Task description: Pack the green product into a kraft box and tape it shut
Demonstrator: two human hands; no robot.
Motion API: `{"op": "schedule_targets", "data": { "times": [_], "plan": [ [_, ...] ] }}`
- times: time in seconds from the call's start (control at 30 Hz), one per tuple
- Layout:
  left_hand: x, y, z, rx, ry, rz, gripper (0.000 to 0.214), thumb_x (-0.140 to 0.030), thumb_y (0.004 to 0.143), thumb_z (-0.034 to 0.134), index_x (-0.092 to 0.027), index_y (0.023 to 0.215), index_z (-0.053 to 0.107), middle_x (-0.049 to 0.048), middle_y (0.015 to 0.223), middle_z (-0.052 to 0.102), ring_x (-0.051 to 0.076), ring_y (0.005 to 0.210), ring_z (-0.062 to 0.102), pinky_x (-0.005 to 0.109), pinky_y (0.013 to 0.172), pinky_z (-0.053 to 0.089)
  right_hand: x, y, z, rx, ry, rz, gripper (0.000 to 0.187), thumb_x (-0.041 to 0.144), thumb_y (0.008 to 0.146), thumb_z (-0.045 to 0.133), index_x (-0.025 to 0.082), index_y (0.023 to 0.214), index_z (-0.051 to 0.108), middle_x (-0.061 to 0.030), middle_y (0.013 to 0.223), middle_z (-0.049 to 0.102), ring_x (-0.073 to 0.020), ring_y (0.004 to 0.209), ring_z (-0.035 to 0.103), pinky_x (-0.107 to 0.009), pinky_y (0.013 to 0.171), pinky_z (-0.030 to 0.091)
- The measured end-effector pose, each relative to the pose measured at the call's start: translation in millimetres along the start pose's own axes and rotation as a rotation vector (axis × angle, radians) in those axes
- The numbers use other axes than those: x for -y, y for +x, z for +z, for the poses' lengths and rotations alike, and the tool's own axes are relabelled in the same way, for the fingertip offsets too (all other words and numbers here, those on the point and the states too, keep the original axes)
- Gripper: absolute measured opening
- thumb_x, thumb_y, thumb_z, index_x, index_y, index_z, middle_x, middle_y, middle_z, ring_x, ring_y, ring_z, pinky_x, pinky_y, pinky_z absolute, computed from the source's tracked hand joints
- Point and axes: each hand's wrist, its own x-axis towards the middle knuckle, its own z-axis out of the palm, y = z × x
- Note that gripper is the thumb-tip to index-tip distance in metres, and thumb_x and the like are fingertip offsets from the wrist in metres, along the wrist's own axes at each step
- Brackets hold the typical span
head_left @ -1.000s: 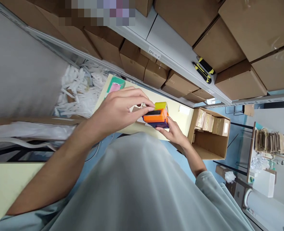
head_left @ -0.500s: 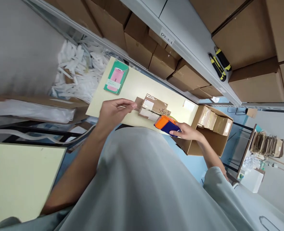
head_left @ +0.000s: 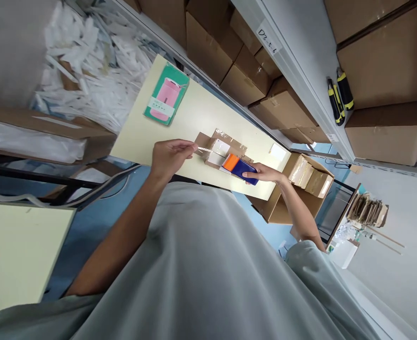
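Note:
My right hand [head_left: 265,173] is closed round the blue body of an orange and blue tape dispenser [head_left: 242,170], held over the right part of a small cardboard box [head_left: 214,150]. The box lies on the pale yellow table [head_left: 194,111], with a white label on it and a flap sticking out to the left. Thumb and fingers of my left hand [head_left: 171,156] pinch the end of a strip of clear tape [head_left: 204,150], left of the box. The strip shines above the flap and seems to run toward the dispenser.
A green box with a pink picture [head_left: 166,97] lies at the table's far left. An open carton [head_left: 279,208] stands at its right end. Shelves with cardboard boxes [head_left: 246,78] run along the back, with utility knives [head_left: 336,101] on one. White scraps [head_left: 88,71] lie at left.
The dispenser has come down level over the box, and its orange end points left. My left hand still pinches the tape. The camera view has shifted and turned slightly.

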Motion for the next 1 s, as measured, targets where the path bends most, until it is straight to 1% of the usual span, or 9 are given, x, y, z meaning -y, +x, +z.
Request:
{"op": "schedule_targets", "data": {
  "times": [0.1,0.23,0.4,0.5,0.63,0.73,0.87,0.93,1.0],
  "plan": [
    [0.5,6.5,7.1,-0.015,-0.011,-0.011,0.017,-0.036,0.075,0.090,-0.021,0.084,0.089,0.0072,0.089,0.086,0.025,0.083,0.078,0.042,0.085,0.071,1.5,2.1,-5.4,0.008,0.048,0.005,0.069,0.083,0.084,0.093,0.020,0.102,0.072,-0.0050,0.085,0.081,-0.0207,0.076,0.080,-0.033,0.066,0.070],
    [-1.1,12.8,11.3,-0.018,0.000,-0.015,0.015,-0.033,0.078,0.090,-0.020,0.085,0.088,0.0081,0.088,0.085,0.026,0.082,0.078,0.041,0.082,0.071,2.0,2.4,-10.2,0.030,0.068,0.027,0.065,0.079,0.083,0.096,0.021,0.102,0.073,-0.0043,0.087,0.081,-0.0215,0.079,0.081,-0.034,0.070,0.072],
    [5.5,17.9,11.9,0.033,-0.048,-0.063,0.019,-0.031,0.072,0.096,-0.019,0.082,0.085,0.0068,0.084,0.083,0.024,0.083,0.079,0.038,0.083,0.073,-7.6,2.3,-15.1,0.097,0.024,0.014,0.063,0.077,0.087,0.094,0.019,0.100,0.073,-0.0045,0.087,0.083,-0.0171,0.076,0.077,-0.027,0.066,0.067],
    [13.5,20.8,15.4,0.060,-0.105,-0.104,0.025,-0.033,0.066,0.100,-0.020,0.080,0.083,0.0051,0.083,0.081,0.023,0.082,0.079,0.042,0.087,0.076,-13.8,0.7,-17.8,0.111,0.026,0.019,0.062,0.075,0.089,0.093,0.018,0.103,0.072,-0.0041,0.089,0.083,-0.0150,0.078,0.077,-0.024,0.067,0.065],
    [23.2,27.1,23.0,0.064,-0.175,-0.128,0.026,-0.035,0.065,0.099,-0.023,0.080,0.081,0.0050,0.087,0.081,0.025,0.089,0.081,0.050,0.098,0.076,-16.4,-0.6,-20.5,0.115,0.033,0.045,0.064,0.076,0.088,0.093,0.018,0.104,0.072,-0.0043,0.091,0.084,-0.0153,0.080,0.077,-0.024,0.068,0.064],
    [31.9,34.5,27.2,0.044,-0.201,-0.144,0.022,-0.032,0.066,0.096,-0.022,0.080,0.081,0.0065,0.090,0.083,0.023,0.089,0.080,0.048,0.100,0.074,-16.0,-0.3,-21.2,0.119,0.041,0.051,0.065,0.078,0.087,0.093,0.019,0.103,0.072,-0.0038,0.090,0.083,-0.0167,0.080,0.078,-0.025,0.069,0.065],
    [50.7,47.4,35.8,0.042,-0.146,-0.141,0.024,-0.033,0.068,0.094,-0.020,0.082,0.080,0.0062,0.089,0.082,0.021,0.085,0.078,0.040,0.090,0.072,-15.8,2.2,-19.1,0.106,0.033,0.031,0.066,0.080,0.087,0.092,0.019,0.102,0.073,-0.0051,0.089,0.084,-0.0173,0.078,0.078,-0.026,0.068,0.065],
    [61.6,53.4,43.7,0.048,-0.080,-0.129,0.028,-0.037,0.070,0.094,-0.019,0.085,0.080,0.0066,0.088,0.082,0.021,0.085,0.077,0.037,0.087,0.070,-15.4,5.0,-16.8,0.101,0.023,0.005,0.066,0.081,0.088,0.091,0.018,0.101,0.075,-0.0061,0.090,0.084,-0.0179,0.078,0.078,-0.028,0.068,0.066],
    [71.7,57.7,51.4,0.061,0.000,-0.096,0.034,-0.044,0.074,0.093,-0.017,0.089,0.081,0.0089,0.093,0.083,0.023,0.092,0.079,0.038,0.092,0.069,-14.5,8.3,-14.4,0.096,0.007,-0.018,0.065,0.082,0.088,0.091,0.019,0.100,0.075,-0.0067,0.090,0.084,-0.0188,0.078,0.078,-0.030,0.068,0.067]
  ]
}}
